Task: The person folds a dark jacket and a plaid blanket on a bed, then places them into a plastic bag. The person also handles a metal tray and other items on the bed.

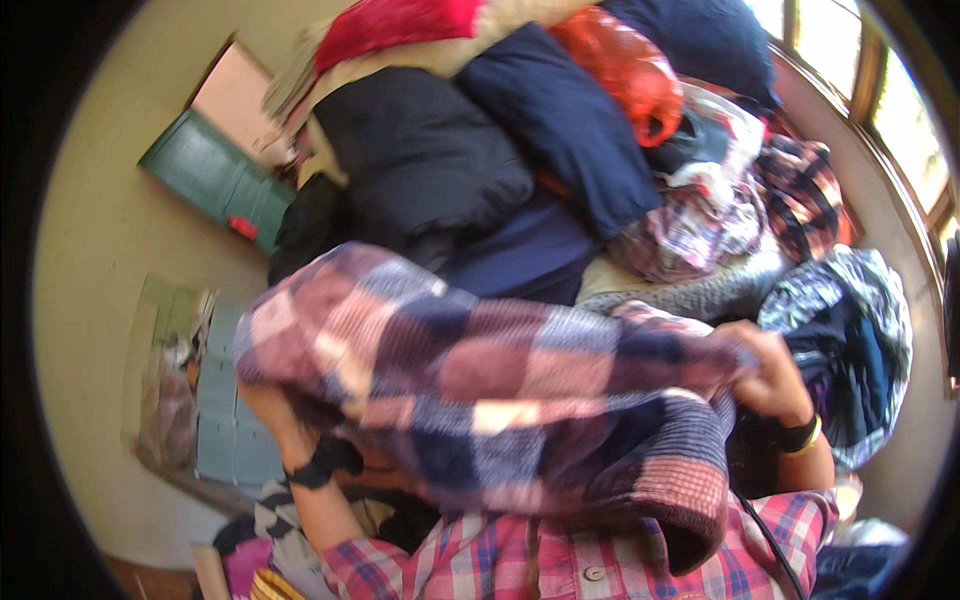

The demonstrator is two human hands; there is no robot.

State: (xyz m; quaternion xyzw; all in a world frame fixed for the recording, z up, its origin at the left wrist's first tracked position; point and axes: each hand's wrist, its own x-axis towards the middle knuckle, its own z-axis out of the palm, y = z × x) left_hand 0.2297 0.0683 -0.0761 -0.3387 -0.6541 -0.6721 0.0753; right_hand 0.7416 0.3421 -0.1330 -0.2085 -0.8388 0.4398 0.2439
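Observation:
A checked fleece blanket or garment [525, 375] in pink, maroon, navy and grey is stretched between both hands before my chest. My right hand [761, 371] grips its right end, slightly blurred. My left hand [262, 386] is mostly hidden beneath the left end, which drapes over it, so its fingers do not show. The lower edge of the cloth folds over near the front of my checked shirt [480, 559]. Just beyond the cloth lie a black padded item [427, 150] and a navy pillow or cushion [559, 124].
A bed-like heap holds a red cloth [397, 26], an orange plastic bag [626, 67] and a patterned cloth bundle [690, 225]. A bundle of dark clothes in patterned cloth [840, 352] sits at right below windows [855, 75]. Green [217, 180] and blue-grey cabinets [232, 420] stand left.

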